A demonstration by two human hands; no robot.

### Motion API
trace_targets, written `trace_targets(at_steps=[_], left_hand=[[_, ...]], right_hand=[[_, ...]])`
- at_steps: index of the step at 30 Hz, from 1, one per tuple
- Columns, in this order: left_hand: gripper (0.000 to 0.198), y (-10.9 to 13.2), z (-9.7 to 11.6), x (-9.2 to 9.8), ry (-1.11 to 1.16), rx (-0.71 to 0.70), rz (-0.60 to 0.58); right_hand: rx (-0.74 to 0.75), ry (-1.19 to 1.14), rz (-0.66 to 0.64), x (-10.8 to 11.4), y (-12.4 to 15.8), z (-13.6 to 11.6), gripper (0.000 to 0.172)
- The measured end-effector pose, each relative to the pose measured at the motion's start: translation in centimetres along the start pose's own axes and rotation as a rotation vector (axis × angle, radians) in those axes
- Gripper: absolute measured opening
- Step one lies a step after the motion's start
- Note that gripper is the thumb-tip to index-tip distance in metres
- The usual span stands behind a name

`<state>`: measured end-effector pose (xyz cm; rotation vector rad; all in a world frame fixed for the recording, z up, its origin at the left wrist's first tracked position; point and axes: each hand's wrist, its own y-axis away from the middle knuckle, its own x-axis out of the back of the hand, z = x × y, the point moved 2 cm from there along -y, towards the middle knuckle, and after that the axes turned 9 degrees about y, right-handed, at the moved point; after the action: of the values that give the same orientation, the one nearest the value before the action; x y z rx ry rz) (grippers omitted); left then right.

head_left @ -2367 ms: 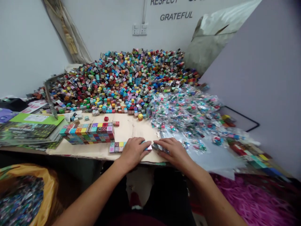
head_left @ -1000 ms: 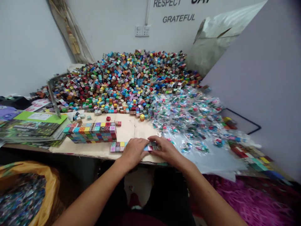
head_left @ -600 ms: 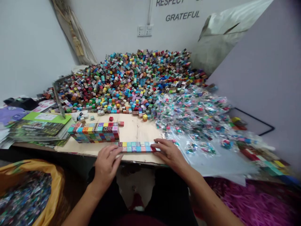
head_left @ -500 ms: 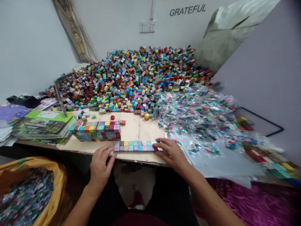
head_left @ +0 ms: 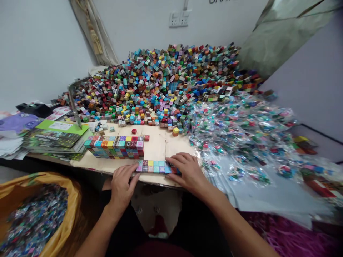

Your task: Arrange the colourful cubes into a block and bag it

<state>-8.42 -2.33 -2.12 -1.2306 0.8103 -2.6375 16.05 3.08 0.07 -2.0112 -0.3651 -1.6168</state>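
A flat double row of small colourful patterned cubes (head_left: 153, 166) lies along the front edge of the table. My left hand (head_left: 123, 186) is at its left end, fingertips and thumb closed against the end cubes. On the right, my right hand (head_left: 189, 174) grips the other end, fingers over the far side and thumb on the near side, hiding some cubes. Just behind and to the left stands a larger stacked block of similar cubes (head_left: 115, 147), which neither hand touches.
A big heap of loose cubes (head_left: 155, 82) fills the back of the table. Clear plastic packets (head_left: 241, 125) spread to the right. Booklets (head_left: 55, 139) are stacked at left, above a yellow-lined bin (head_left: 73, 200). A red cube (head_left: 134, 131) and yellow cube (head_left: 175, 131) lie nearby.
My right hand has slid left along the row and covers more of its right end. My left hand stays at the left end. The whole view has shifted slightly.
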Motion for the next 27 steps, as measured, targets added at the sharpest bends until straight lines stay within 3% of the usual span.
trace_targets(at_steps=[5,10,15,20,22,27], left_hand=[[0.026,-0.1,-0.1,-0.1,-0.009,-0.004,-0.004],[0.026,-0.1,-0.2,-0.2,-0.005,-0.011,-0.003],[0.028,0.3,-0.3,0.1,0.011,-0.030,-0.001],[0.032,0.6,-0.2,0.4,0.016,-0.036,0.008],[0.032,0.6,0.0,0.5,0.013,-0.034,0.010],[0.032,0.8,0.4,0.3,0.025,0.004,0.015]], right_hand=[[0.005,-0.011,-0.167,0.8,-1.8,-0.6,0.043],[-0.001,-0.013,-0.203,0.8,-2.3,-0.9,0.038],[-0.008,-0.034,-0.094,2.6,-0.6,1.4,0.052],[-0.258,-0.075,0.041,4.9,3.7,5.6,0.033],[-0.268,-0.059,0.032,4.4,4.9,5.6,0.032],[-0.183,0.038,0.078,2.2,5.5,2.7,0.036]])
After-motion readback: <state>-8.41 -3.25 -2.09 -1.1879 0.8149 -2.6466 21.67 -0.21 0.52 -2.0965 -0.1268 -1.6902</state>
